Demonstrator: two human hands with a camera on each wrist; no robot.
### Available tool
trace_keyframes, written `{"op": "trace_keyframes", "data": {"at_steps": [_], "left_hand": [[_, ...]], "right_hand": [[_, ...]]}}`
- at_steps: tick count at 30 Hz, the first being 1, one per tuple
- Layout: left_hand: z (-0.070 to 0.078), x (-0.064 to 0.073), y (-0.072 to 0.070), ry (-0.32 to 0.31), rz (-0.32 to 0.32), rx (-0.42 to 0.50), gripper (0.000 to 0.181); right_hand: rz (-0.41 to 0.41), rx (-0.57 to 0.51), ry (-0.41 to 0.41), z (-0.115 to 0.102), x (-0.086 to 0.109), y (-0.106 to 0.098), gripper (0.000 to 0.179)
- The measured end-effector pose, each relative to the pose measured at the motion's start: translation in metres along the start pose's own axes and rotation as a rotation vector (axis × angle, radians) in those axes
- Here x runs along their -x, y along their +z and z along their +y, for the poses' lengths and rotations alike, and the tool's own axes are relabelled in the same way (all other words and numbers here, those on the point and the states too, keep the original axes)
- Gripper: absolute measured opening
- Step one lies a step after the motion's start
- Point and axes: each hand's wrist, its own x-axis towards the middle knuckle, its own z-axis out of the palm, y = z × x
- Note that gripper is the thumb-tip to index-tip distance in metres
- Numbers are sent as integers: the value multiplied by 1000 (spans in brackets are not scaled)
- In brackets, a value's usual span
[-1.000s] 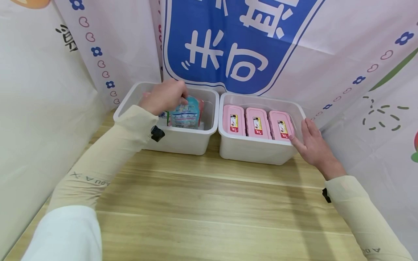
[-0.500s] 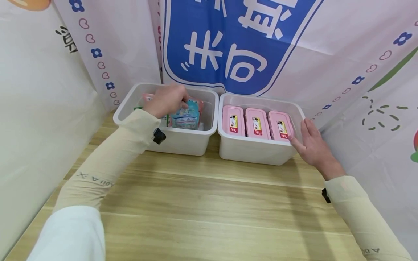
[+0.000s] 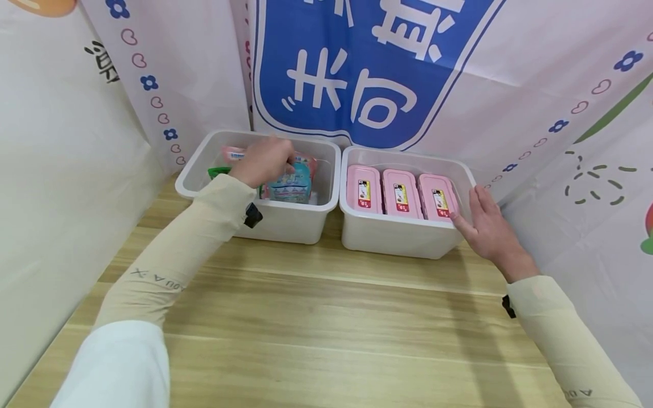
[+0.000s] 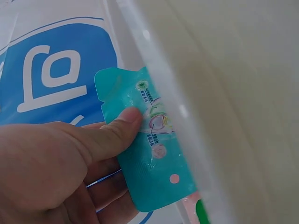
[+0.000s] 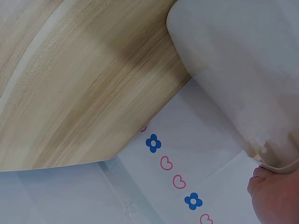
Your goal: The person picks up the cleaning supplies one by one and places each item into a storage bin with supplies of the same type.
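Observation:
My left hand [image 3: 265, 161] reaches into the left white bin [image 3: 301, 224] and pinches the upper edge of a teal printed pouch [image 3: 292, 187]. In the left wrist view, the thumb lies on the face of the pouch [image 4: 161, 182] and the fingers are behind it; the bin wall [image 4: 205, 116] hides the pouch's lower part. My right hand [image 3: 492, 229] rests on the near right corner of the right white bin [image 3: 393, 238], thumb at the front rim, fingers along the side. Three pink lidded boxes [image 3: 402, 192] stand side by side in that bin.
A pink pouch [image 3: 233, 153] and a green package [image 3: 218, 171] lie around the left hand in the left bin. Both bins stand close together on a wooden table [image 3: 316, 317], against a printed cloth backdrop [image 3: 326, 73]. Cloth walls [image 3: 61, 170] flank the table.
My left hand has sunk slightly lower into the left bin with the teal pouch, showing more of the pink and green packages. The right hand stays at the right bin's corner.

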Motion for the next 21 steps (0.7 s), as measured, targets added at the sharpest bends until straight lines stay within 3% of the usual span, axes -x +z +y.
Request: {"op": "trace_keyframes", "data": {"at_steps": [21], "left_hand": [[-4,-12,15,-15,-39,42,20]], "right_hand": [[-10,16,7,2,-2,1,94]]}}
